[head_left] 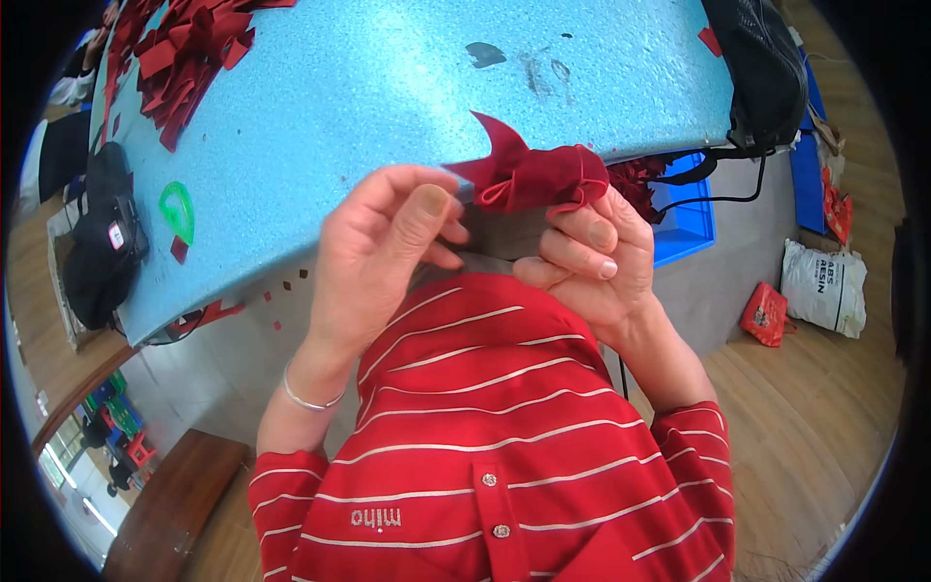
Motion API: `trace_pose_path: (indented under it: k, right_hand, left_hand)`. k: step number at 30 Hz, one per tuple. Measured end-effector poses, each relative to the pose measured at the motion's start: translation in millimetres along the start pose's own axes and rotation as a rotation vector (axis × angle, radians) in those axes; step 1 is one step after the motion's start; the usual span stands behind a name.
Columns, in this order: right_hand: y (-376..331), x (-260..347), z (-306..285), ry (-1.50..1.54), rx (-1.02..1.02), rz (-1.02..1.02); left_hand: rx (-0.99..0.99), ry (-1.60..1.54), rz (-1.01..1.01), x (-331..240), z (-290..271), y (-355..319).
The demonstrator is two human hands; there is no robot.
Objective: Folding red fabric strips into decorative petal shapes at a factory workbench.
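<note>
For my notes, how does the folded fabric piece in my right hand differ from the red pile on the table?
The fabric piece is folded into loops; the pile is many overlapping strips. The fabric piece is held by your right hand; the pile lies on the table. Both are red.

We worked in bright light, white glare washing the blue table (320, 107); fisheye distortion bowed its edges, darkness swallowed our corners, and we saw little blur centrally.
</note>
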State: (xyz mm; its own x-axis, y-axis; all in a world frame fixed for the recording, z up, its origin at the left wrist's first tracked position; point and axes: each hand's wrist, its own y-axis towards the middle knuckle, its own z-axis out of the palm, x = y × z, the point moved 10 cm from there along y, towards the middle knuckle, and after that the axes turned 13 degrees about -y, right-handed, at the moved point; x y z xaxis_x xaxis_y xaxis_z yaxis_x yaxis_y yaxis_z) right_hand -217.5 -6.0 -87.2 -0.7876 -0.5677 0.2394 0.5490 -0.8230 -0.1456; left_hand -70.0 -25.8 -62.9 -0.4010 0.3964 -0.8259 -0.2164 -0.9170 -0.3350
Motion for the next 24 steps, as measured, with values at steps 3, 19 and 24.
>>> trace_pose_path:
  k: [3, 19, 24]
  right_hand:
    - [1, 0, -2, -0.165, -0.014, 0.008]
    - [-1, 39, 29, -1.456, 0.075, -0.378]
    - [-8, 46, 48, -1.775, 0.056, -0.589]
  left_hand:
    - [0.035, -0.094, -0.088, 7, 8, 3]
    - [0.172, 0.491, 0.525, -46, 19, -9]
    - [0.132, 0.842, 0.848, -70, 46, -33]
